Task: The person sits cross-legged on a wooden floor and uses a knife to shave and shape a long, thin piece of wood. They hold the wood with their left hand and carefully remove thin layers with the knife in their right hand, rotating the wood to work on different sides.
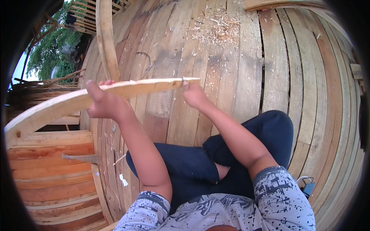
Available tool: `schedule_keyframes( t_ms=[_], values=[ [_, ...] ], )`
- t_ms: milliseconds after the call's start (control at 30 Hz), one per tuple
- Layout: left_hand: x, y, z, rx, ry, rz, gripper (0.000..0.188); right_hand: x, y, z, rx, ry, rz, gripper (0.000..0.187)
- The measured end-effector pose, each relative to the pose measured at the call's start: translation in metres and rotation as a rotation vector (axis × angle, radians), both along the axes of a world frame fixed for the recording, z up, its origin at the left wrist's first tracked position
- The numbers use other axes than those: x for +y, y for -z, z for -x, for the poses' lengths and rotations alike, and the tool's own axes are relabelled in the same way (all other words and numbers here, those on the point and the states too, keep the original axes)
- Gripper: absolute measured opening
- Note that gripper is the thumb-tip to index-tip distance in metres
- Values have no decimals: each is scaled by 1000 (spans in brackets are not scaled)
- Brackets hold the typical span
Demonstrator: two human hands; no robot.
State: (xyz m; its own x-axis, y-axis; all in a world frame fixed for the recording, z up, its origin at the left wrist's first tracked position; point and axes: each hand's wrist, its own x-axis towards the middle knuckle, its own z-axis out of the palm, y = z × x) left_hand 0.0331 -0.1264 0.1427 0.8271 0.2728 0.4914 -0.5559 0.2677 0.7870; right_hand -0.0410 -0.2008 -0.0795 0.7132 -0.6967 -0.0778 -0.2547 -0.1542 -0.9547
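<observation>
A long pale wooden plank (148,87) runs across in front of me, from the left rim to a narrow tip. My left hand (103,103) is closed round it, thumb on the near side and fingertips showing over its top edge. At the plank's right end my right hand (194,95) is closed in a fist against the wood. A small greyish bit shows at the top of that fist; whether it is a tool or a fingertip I cannot tell.
Wood shavings (217,32) lie scattered on the board floor (246,77). An upright timber (106,42) stands at the far left. Stacked boards (54,169) are at lower left. A thick timber (285,4) lies at the far edge. Beside my right knee sits a small dark device (308,189).
</observation>
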Motion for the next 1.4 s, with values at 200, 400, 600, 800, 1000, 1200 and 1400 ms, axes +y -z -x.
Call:
schedule_keyframes(
  t_ms=[200, 400, 600, 800, 1000, 1200, 1400],
  values=[
    [1, -1, 1, 24, -49, -13, 30, 18, -30, 1, -43, -49, -17, 55],
    [-8, -5, 11, 23, -57, -5, 27, -8, 16, 12, 119, 53, -68, 54],
    [-10, -5, 19, -82, -85, -30, 31, 0, -22, -2, -70, -79, -8, 57],
    [-11, -5, 10, -83, -46, -48, 28, 9, -60, 8, -51, -59, -13, 56],
    [-11, -4, 13, -89, -34, -53, 29, -5, -25, 8, 50, -26, -36, 54],
    [-19, -3, 19, -77, -4, -83, 30, -16, 29, 10, 54, 54, -57, 53],
    [-10, -2, 0, -54, 114, -59, 36, -13, -24, 12, 78, -68, -229, 55]
  ],
)
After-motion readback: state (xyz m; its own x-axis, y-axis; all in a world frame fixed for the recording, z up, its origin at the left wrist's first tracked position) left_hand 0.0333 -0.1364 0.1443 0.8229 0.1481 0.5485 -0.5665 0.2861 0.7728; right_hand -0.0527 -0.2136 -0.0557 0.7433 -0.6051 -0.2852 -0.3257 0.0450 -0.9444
